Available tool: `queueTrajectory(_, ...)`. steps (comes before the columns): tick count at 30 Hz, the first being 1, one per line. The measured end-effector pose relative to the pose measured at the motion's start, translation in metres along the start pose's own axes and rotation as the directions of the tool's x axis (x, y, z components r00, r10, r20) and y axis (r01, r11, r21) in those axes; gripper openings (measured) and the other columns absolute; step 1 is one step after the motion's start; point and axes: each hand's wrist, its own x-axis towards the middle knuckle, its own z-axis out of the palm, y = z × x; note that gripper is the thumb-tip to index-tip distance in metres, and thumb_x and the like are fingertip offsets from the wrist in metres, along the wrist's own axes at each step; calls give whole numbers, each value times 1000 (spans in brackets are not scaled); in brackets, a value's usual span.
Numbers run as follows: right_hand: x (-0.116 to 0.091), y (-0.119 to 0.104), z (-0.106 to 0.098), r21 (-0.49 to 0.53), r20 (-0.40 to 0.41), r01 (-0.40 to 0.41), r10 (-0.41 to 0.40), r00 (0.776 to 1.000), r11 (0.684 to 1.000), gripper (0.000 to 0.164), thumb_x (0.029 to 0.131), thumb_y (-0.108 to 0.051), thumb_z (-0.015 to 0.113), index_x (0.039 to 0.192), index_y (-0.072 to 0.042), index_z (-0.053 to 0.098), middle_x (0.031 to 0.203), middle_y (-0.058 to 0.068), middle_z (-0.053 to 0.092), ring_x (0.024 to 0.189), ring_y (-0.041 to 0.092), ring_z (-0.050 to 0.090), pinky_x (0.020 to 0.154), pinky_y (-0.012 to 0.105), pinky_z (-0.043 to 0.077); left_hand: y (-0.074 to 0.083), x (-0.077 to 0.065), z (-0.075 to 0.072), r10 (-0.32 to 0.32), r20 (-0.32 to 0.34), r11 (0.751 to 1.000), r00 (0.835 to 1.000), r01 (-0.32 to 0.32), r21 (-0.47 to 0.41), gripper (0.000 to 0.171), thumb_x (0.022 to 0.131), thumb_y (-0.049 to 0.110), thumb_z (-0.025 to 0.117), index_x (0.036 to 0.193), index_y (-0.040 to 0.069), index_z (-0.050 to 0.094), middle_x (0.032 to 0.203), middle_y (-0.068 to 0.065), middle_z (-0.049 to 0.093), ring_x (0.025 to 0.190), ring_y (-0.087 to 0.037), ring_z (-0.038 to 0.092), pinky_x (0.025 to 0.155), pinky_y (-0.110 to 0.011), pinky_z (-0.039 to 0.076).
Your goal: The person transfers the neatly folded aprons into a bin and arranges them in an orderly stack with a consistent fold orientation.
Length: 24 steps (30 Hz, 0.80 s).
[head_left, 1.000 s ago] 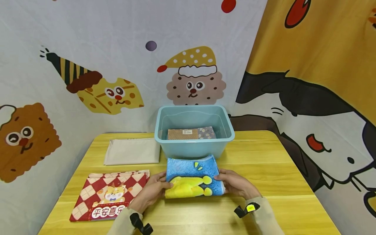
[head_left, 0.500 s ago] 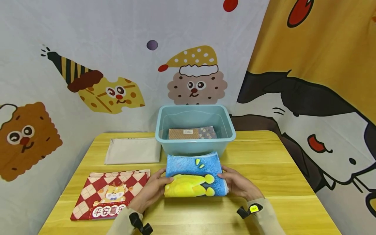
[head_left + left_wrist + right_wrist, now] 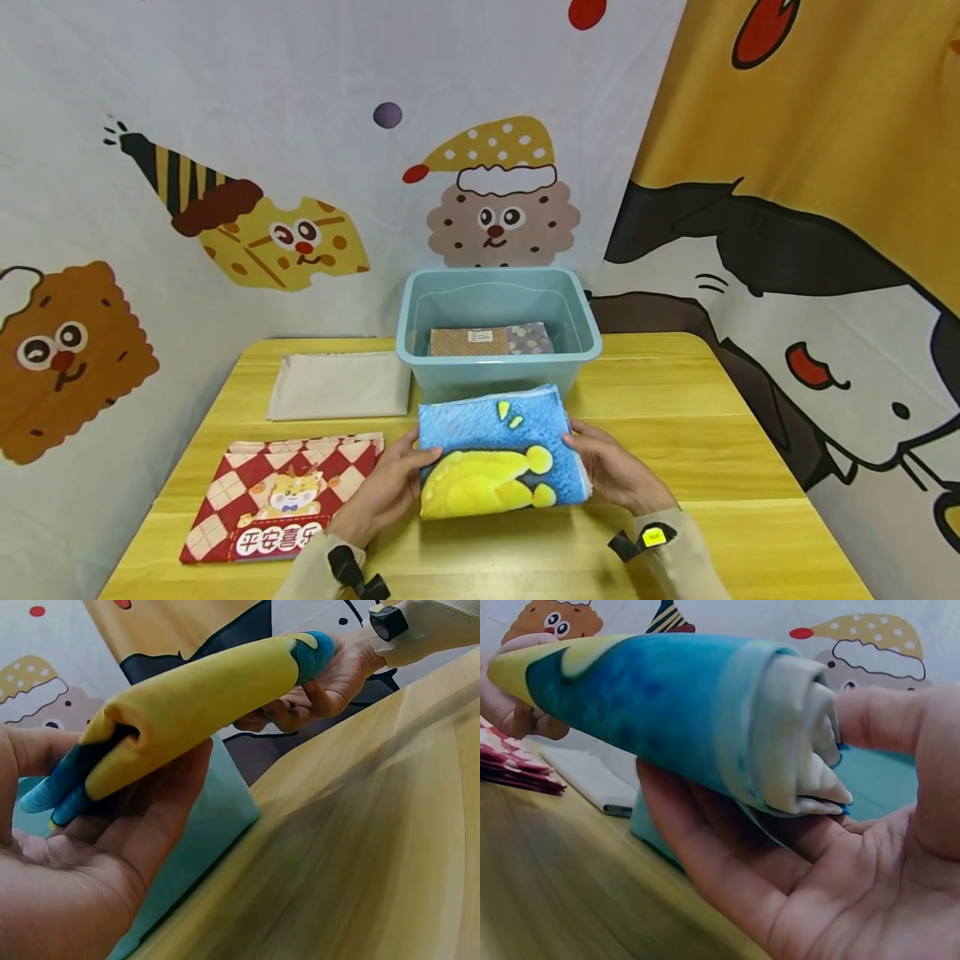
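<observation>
A folded blue and yellow plush cloth [image 3: 487, 454] is held up off the table, in front of the basin. My left hand [image 3: 390, 483] grips its left end, thumb on top and fingers beneath. At the other end my right hand [image 3: 618, 471] holds it the same way. The right wrist view shows several white-backed layers inside the folded cloth [image 3: 667, 705]. In the left wrist view, the folded edge of the cloth [image 3: 195, 705] lies between the left thumb and fingers. The light blue plastic basin [image 3: 498, 379] stands just behind, with a folded brown and grey patterned cloth [image 3: 487, 342] inside.
A folded red checked cloth [image 3: 285, 500] with a cartoon animal lies at the front left of the wooden table [image 3: 675, 417]. Behind it is a folded off-white cloth [image 3: 341, 386], left of the basin. A printed curtain [image 3: 300, 100] hangs behind the table.
The plush cloth has tilted a little, its right end shifting slightly right and its left lower corner dropping. The right hand has moved slightly right with it. Basin and other cloths stay put.
</observation>
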Motion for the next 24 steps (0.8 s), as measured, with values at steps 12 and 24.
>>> queueTrajectory(12,-6,-23,17,-218,-156,0,-35,987,976,63,112,-23,40,163,-3,10,128,0,71,111,17,72,92,40,61,20,-7,8,30,-13,997,999,-29,76,86,108,21,52,164,8,-13,81,13,66,63,1,58,58,-13,45)
queueTrajectory(24,-5,-47,31,-338,-297,-59,-46,954,939,67,108,-30,52,162,-4,20,117,-1,75,101,16,75,84,37,63,42,-1,17,42,-97,985,994,-25,172,76,107,20,55,164,8,7,74,13,61,60,-2,56,56,-16,44)
